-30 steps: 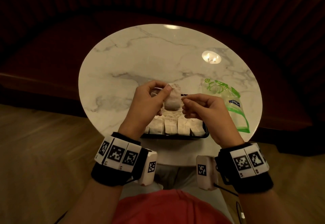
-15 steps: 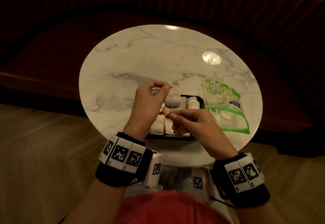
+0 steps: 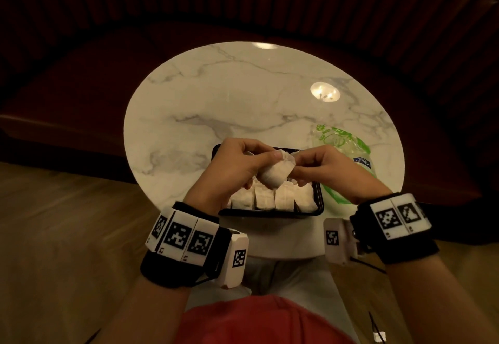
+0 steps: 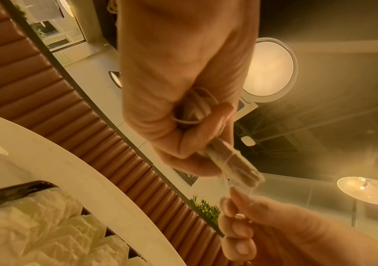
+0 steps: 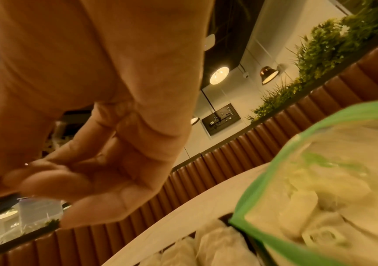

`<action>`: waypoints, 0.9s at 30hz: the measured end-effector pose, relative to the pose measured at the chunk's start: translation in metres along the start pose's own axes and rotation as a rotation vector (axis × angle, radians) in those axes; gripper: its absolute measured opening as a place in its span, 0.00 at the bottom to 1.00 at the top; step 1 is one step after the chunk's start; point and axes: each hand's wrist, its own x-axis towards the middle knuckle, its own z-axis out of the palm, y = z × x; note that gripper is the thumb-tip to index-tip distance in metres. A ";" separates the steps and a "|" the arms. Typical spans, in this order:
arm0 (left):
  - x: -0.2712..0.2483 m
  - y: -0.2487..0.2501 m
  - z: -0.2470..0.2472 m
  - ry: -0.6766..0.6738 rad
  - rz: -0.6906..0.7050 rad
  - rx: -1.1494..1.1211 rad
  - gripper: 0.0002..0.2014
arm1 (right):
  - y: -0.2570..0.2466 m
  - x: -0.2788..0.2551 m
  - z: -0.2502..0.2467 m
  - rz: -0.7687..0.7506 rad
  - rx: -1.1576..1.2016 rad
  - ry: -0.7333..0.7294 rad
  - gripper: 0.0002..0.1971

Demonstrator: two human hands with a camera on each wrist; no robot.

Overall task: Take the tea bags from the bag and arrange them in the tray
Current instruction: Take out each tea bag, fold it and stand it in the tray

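Marble tabletop [image 3: 243, 95] w/ tray [image 3: 270, 212]: both hands' grip, L [image 3: 232, 168] + R [image 3: 321, 166], pinched on one tea bag [image 3: 275, 174].

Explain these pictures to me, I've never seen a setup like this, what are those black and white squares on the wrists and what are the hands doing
No machine here: a person works with bare hands. The checkered squares are marker tags on wristbands that also carry small cameras. One picture comes from a head-worn camera looking down; the other two look along each hand from the wrist, so they seem tilted.

On the round marble table sits a black tray holding a row of white tea bags. Right of it lies a clear plastic bag with green trim with more tea bags inside.

The left hand pinches one tea bag above the tray. The right hand pinches at its top edge; the left wrist view suggests it holds the thin string.
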 end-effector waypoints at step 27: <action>0.008 -0.013 0.005 0.066 -0.130 -0.093 0.05 | -0.003 0.007 0.019 -0.164 0.062 0.239 0.09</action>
